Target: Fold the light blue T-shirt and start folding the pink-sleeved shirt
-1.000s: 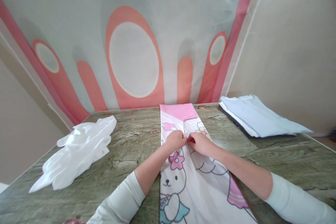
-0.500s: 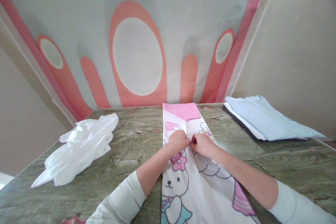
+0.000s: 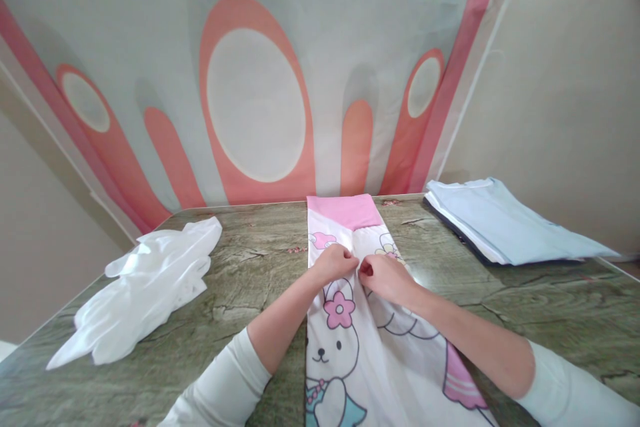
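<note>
A white garment [image 3: 380,360] printed with cartoon rabbits and flowers lies lengthwise in front of me, with a pink band at its far end. Its exact kind does not show. My left hand [image 3: 336,263] pinches the cloth near the middle crease, a little below the pink band. Just to its right, my right hand [image 3: 386,276] is closed in a similar pinch on the same cloth, fingertips almost meeting the left ones. A raised fold runs from between the hands toward me. The fingertips partly hide the gripped cloth.
Crumpled white cloth [image 3: 150,287] lies on the left of the wood-patterned table [image 3: 240,307]. Folded clothes [image 3: 505,220], pale blue on top, are stacked at the far right. A wall with a pink and grey pattern [image 3: 255,187] rises behind the table's back edge.
Both hands have shifted very slightly and stay pinched at the crease, the fingertips a little higher. The view has moved slightly; the garment lies nearly the same.
</note>
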Action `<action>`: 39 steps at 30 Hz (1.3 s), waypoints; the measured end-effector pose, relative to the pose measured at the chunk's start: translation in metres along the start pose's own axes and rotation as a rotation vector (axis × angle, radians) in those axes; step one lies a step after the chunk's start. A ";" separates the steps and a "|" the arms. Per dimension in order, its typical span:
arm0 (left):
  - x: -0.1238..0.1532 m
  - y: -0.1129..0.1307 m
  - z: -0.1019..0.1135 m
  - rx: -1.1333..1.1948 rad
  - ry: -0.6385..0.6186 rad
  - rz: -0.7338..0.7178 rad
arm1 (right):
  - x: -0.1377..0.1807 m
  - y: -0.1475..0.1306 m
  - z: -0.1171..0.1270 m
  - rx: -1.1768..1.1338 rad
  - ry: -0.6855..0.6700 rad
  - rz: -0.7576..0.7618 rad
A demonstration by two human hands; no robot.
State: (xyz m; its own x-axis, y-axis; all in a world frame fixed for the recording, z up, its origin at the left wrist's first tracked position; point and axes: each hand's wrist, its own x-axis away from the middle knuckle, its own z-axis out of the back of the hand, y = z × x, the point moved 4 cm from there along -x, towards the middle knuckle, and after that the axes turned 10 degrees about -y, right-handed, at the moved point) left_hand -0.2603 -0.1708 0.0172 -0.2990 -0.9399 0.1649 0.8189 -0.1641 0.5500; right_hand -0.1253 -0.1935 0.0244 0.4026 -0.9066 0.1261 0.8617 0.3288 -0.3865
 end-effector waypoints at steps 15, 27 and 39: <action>0.009 0.008 0.002 -0.082 0.109 -0.127 | -0.037 0.052 0.024 -0.008 0.094 0.247; -0.004 0.000 -0.029 -0.565 0.125 -0.171 | -0.109 0.084 0.003 0.290 -0.063 0.081; -0.011 0.003 -0.027 -0.563 0.133 -0.106 | -0.048 0.064 -0.009 0.287 -0.009 0.320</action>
State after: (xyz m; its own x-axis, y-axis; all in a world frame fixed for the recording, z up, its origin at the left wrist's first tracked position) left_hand -0.2410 -0.1692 -0.0050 -0.3590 -0.9333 0.0083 0.9329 -0.3586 0.0319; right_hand -0.0926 -0.1313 -0.0142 0.6655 -0.7448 0.0493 0.7431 0.6549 -0.1377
